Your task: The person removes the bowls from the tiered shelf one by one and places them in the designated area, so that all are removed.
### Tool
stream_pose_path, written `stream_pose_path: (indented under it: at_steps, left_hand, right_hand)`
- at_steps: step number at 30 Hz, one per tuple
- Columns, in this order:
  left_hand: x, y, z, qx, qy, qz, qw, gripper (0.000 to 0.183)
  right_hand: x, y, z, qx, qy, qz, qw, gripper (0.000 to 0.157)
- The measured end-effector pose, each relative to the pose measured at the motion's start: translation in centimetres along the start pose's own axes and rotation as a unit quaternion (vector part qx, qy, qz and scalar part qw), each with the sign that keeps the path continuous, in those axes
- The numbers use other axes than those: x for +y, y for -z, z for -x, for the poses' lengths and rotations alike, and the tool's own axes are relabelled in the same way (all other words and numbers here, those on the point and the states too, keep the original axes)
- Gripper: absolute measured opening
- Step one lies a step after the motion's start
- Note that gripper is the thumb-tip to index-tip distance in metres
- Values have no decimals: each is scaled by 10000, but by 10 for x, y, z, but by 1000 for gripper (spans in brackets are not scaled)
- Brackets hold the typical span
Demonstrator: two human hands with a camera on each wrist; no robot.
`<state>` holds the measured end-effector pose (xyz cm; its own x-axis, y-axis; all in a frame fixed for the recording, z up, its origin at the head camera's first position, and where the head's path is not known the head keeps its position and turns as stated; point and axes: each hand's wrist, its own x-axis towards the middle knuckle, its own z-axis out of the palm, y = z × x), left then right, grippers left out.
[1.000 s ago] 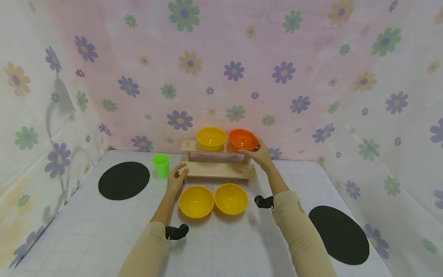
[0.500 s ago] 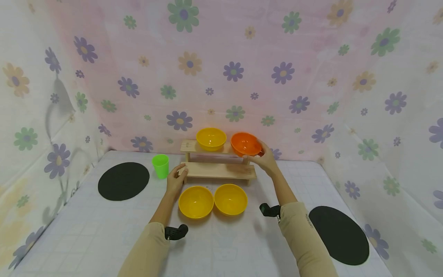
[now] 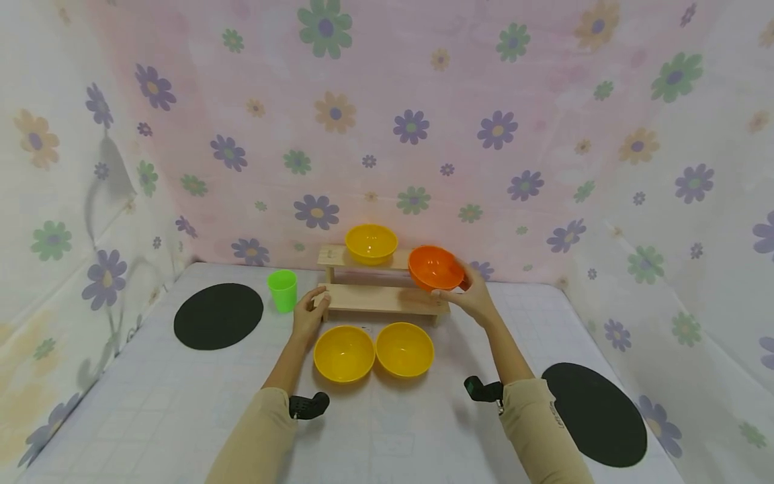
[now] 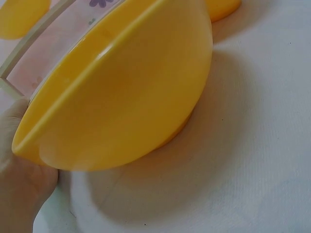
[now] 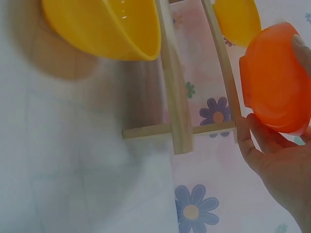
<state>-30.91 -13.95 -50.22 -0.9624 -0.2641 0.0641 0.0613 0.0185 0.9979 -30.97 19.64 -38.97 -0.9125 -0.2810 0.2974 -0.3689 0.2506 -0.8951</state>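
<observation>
My right hand (image 3: 474, 300) grips an orange bowl (image 3: 434, 269) by its right side, thumb at the near side. The bowl tilts a little and overlaps the right end of a two-step wooden stand (image 3: 381, 298). In the right wrist view the orange bowl (image 5: 277, 82) is off the upper board, fingers under and beside it. My left hand (image 3: 308, 316) holds the left end of the stand's lower board. A yellow bowl (image 3: 371, 245) sits on the upper board. In the left wrist view a near yellow bowl (image 4: 126, 97) hides much of that hand.
Two more yellow bowls, a left one (image 3: 344, 356) and a right one (image 3: 404, 351), stand side by side before the stand. A green cup (image 3: 282, 292) is left of it. Dark round mats lie at left (image 3: 219, 316) and right (image 3: 595, 413). A flowered cloth (image 3: 387, 134) hangs behind.
My right hand has drawn the orange bowl off the upper board, toward me and slightly right. My left hand has stayed at the stand's left end.
</observation>
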Motion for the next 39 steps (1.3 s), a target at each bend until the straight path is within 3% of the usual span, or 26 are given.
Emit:
stream_pose_path:
  at_steps: [9, 26, 32, 39]
  left_hand:
    - [1, 0, 1, -144, -14, -241, 9996, 39]
    - [1, 1, 0, -174, -87, -90, 9998, 37]
    - [0, 2, 0, -117, -65, -256, 9996, 40]
    - [0, 2, 0, -220, -146, -3, 9997, 37]
  right_hand:
    - [-7, 0, 17, -105, -241, 77, 9996, 80]
    - [8, 0, 48, -96, -574, -79, 9983, 82]
    - [12, -1, 60, -54, -744, -151, 9971, 83]
    - [14, -2, 72, -28, -838, -256, 9961, 80]
